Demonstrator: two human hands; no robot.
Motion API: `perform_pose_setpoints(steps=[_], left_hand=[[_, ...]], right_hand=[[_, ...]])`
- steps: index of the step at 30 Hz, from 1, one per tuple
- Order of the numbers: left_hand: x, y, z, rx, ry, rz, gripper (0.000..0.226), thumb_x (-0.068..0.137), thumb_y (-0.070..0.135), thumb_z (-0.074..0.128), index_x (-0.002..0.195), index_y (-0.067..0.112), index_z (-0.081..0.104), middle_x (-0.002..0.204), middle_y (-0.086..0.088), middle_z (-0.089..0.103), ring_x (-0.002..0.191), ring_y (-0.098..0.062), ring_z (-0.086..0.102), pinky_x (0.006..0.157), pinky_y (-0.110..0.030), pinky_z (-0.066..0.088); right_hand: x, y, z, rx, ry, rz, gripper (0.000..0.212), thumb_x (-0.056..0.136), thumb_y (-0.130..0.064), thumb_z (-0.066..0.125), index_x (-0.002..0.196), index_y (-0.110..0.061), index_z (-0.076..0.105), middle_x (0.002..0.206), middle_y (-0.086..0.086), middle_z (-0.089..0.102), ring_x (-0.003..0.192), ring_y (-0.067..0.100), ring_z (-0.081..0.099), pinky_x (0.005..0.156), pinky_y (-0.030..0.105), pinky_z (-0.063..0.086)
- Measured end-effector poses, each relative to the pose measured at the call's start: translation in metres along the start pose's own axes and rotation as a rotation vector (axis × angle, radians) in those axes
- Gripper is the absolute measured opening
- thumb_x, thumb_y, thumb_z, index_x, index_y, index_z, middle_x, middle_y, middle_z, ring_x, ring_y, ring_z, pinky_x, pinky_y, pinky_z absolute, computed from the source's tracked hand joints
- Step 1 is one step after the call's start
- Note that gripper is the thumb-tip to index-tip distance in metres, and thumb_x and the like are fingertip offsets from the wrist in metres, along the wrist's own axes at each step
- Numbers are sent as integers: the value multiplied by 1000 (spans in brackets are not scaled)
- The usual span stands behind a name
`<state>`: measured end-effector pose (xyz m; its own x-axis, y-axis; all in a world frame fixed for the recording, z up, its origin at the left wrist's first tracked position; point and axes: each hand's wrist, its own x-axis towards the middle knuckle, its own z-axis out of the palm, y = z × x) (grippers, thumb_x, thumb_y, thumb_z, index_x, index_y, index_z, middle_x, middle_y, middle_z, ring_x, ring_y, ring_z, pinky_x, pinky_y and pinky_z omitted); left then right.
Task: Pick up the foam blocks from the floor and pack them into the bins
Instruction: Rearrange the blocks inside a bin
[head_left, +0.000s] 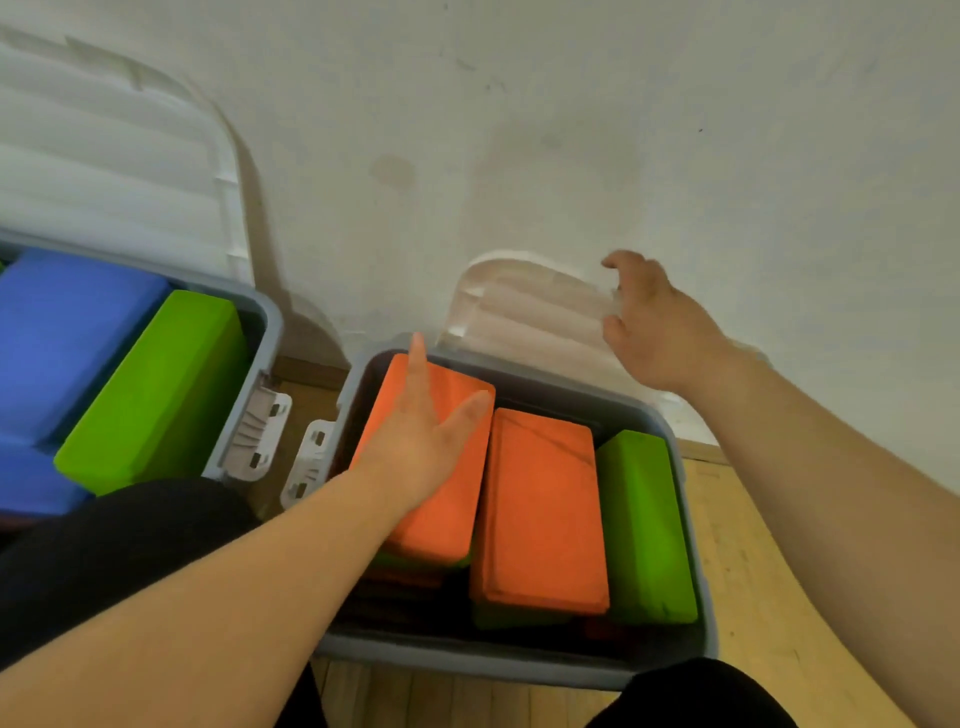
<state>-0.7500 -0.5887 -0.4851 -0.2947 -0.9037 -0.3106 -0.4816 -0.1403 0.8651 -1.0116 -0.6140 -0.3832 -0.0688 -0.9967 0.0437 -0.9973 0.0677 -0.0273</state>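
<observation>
A grey bin (691, 525) in front of me holds two orange foam blocks and a green one (647, 525) at its right side. My left hand (426, 431) lies flat with straight fingers on the left orange block (441, 514). The second orange block (540, 514) lies beside it, stacked on other blocks. My right hand (654, 322) reaches to the bin's translucent lid (530, 306), which stands open against the wall; its fingers curl at the lid's top edge. A second grey bin (270, 332) at the left holds blue blocks (67, 332) and a green block (156, 389).
The white wall (571, 130) runs close behind both bins. The left bin's lid (104, 156) also leans on it. White latches (306, 462) hang between the bins. Wooden floor (753, 571) shows at the right. My dark-clothed knees are at the bottom.
</observation>
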Motion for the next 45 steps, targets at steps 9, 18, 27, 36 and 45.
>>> perform_pose_setpoints(steps=[9,18,27,36,45], left_hand=[[-9,46,-1,-458,69,197,88,84,71,62,147,70,1,162,5,35,139,-23,49,112,-47,44],[-3,63,-29,-760,317,-6,50,87,41,78,118,33,40,96,-3,70,90,-25,74,81,-46,62],[-9,72,-44,-983,192,-16,81,94,6,62,152,43,20,114,-12,59,92,-28,72,81,-47,63],[0,68,-45,-985,-97,-80,86,97,-2,51,161,42,14,142,-1,48,109,-31,66,70,-45,63],[11,37,-51,-818,-93,-7,57,98,-2,47,137,40,54,123,-5,69,105,-29,70,75,-45,58]], right_hand=[[-61,-42,-26,209,-117,23,49,97,-25,67,139,-34,43,122,0,65,113,21,62,97,40,51],[-54,-74,-77,59,-280,10,80,86,-57,72,153,-50,27,132,-12,58,110,9,56,88,27,40],[-99,-93,-100,12,-293,133,88,82,-68,71,157,-48,29,144,-6,56,129,13,52,97,26,43],[-91,-105,-100,366,-595,233,72,92,-58,66,153,-53,29,99,-10,70,76,10,75,69,27,59],[-58,-66,10,267,-277,201,87,93,-68,55,162,-37,11,166,-1,21,152,26,23,121,46,28]])
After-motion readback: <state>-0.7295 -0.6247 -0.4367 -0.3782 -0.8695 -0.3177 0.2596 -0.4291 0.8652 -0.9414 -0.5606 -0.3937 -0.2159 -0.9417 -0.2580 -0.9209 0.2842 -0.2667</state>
